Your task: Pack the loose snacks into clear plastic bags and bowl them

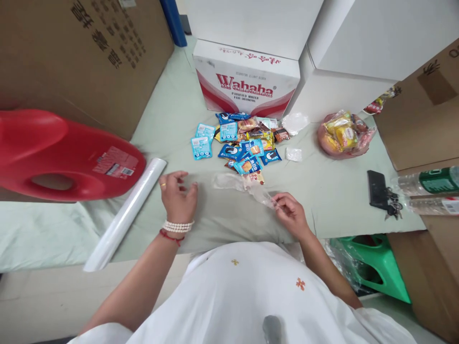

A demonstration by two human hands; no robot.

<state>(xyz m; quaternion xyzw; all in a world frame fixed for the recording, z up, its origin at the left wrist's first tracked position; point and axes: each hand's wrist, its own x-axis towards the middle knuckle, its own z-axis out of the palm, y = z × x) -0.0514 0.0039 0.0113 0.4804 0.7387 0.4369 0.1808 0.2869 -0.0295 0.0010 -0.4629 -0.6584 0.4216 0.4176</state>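
Between the fingers of my right hand (290, 212) is one end of a thin clear plastic bag (260, 193), which trails left across the cloth. My left hand (178, 197), wearing a ring and a bead bracelet, hovers over the cloth with fingers curved and apart, holding nothing. Just beyond the bag lies a pile of small wrapped snacks (247, 145) in blue, yellow and brown packets. A few light-blue packets (202, 147) lie at the pile's left side. A small clear wrapped piece (293, 154) sits at its right.
A white and red water carton (247, 86) stands behind the snacks. At left are a red jug (89, 157) and a plastic roll (125, 215). To the right are a pink bowl of snacks (340, 148), a black phone-like object (377, 189), keys (393, 205) and bottles (433, 184).
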